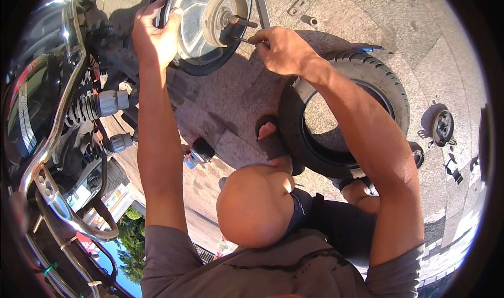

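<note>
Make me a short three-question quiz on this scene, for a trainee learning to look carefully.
1. Which hand grips the edge of the round, silver-faced, black-rimmed wheel, and which holds the thin, dark, rod-shaped tool?

2. Where does the small, round, black-and-grey part lie from the wearer's view? A: left of the thick black rubber tyre; B: right of it; C: inside its ring.

3. True or false: the tyre is fitted around the wheel.

Key:
1. The left hand grips the wheel; the right hand holds the tool.
2. B.
3. False; the tyre rests apart from it, on the grey stone paving.
</note>
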The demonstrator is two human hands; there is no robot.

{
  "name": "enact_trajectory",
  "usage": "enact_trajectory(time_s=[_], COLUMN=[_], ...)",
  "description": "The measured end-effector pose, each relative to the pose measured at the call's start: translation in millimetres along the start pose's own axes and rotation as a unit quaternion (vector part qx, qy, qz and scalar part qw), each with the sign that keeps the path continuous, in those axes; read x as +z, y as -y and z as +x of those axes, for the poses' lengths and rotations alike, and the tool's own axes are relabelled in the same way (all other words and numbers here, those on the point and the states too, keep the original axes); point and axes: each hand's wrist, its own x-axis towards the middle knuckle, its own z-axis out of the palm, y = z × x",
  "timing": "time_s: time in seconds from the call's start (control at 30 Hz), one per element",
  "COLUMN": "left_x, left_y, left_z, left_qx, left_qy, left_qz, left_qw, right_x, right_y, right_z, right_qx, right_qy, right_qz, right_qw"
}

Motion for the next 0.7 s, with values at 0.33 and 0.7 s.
enact_trajectory(time_s=[0.33, 0.7], left_x=[3.6, 2.0], left_y=[-5.3, -6.5], left_z=[-8.8, -11.4], left_qx=[-0.033, -0.016], left_qy=[-0.022, -0.031], left_qz=[-0.041, -0.044], left_qw=[0.998, 0.998], right_x=[-1.0, -9.7], right_y=[9.0, 11.4], right_z=[-3.5, -3.7], right_qx=[-0.069, -0.091], right_qy=[0.017, 0.026], right_qz=[-0.049, -0.287], right_qw=[0.996, 0.953])
